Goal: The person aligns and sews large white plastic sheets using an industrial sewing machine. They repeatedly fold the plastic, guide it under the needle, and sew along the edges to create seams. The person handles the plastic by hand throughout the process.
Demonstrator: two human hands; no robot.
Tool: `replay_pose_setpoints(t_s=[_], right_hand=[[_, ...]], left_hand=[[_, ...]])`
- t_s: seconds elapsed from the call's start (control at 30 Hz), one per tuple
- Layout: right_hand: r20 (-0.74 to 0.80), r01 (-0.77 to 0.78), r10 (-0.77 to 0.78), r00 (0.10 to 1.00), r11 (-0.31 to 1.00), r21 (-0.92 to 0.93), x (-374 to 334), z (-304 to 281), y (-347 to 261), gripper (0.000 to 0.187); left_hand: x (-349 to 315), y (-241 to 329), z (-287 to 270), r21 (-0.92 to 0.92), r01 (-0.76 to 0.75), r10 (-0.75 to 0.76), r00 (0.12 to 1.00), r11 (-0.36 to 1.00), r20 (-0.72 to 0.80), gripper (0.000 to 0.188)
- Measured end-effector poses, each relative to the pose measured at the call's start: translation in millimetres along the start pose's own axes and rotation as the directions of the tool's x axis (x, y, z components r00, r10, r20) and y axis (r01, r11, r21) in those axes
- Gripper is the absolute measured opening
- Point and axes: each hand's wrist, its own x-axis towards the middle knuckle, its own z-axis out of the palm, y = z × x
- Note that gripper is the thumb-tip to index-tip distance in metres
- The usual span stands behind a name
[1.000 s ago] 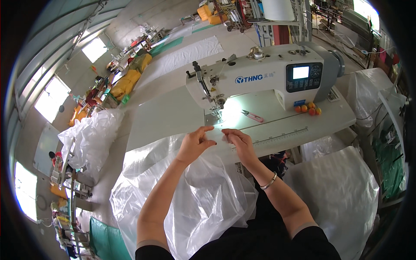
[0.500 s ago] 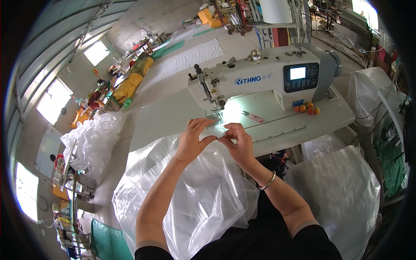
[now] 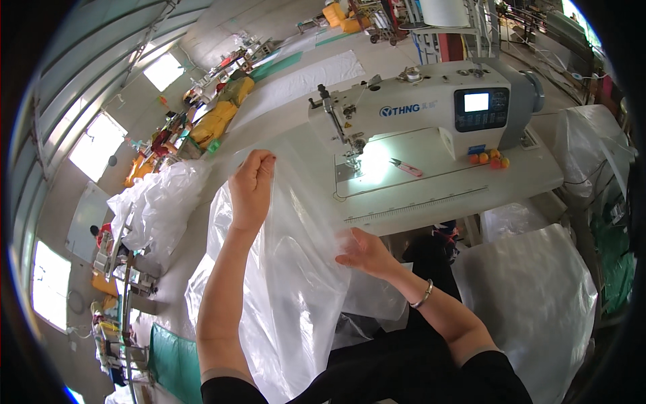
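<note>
A large sheet of clear plastic film [image 3: 296, 269] hangs over the table's left front and down across my lap. My left hand [image 3: 252, 192] is closed on its upper edge, raised to the left of the sewing machine [image 3: 410, 108]. Lower down, in front of the table edge, my right hand [image 3: 369, 254] is beside the film's right side. Its thumb and fingers look apart, though the fingertips are blurred. The machine's lamp lights the needle area, which neither hand touches. Pink-handled thread snips [image 3: 408, 168] lie on the machine bed.
Several small orange-red fruits [image 3: 490, 159] sit by the machine's base. A ruler scale [image 3: 417, 203] runs along the table's front. More plastic film [image 3: 531, 296] is heaped at the right, and another bundle [image 3: 161, 202] stands at the left.
My hands were together at the film's edge before the needle. The left has moved left and up with the film; the right has come down and away. The film is now pulled up leftward.
</note>
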Motion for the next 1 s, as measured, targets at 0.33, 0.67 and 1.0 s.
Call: replay_pose_setpoints(t_s=[0.33, 0.67, 1.0], right_hand=[[-0.126, 0.406, -0.58, 0.805, 0.693, -0.596, -34, 27, -56, 0.041], [-0.186, 0.143, -0.266, 0.946, 0.856, -0.497, -32, 37, -41, 0.012], [-0.395, 0.144, -0.262, 0.88, 0.942, -0.304, -16, 6, -41, 0.012]], left_hand=[[14, -4, -28, 0.225, -0.305, 0.343, 0.927, 0.925, -0.153, 0.005], [9, 5, -48, 0.156, -0.296, 0.323, 0.927, 0.942, -0.19, 0.005], [-14, 41, -65, 0.233, -0.338, 0.396, 0.873, 0.912, -0.284, 0.002]])
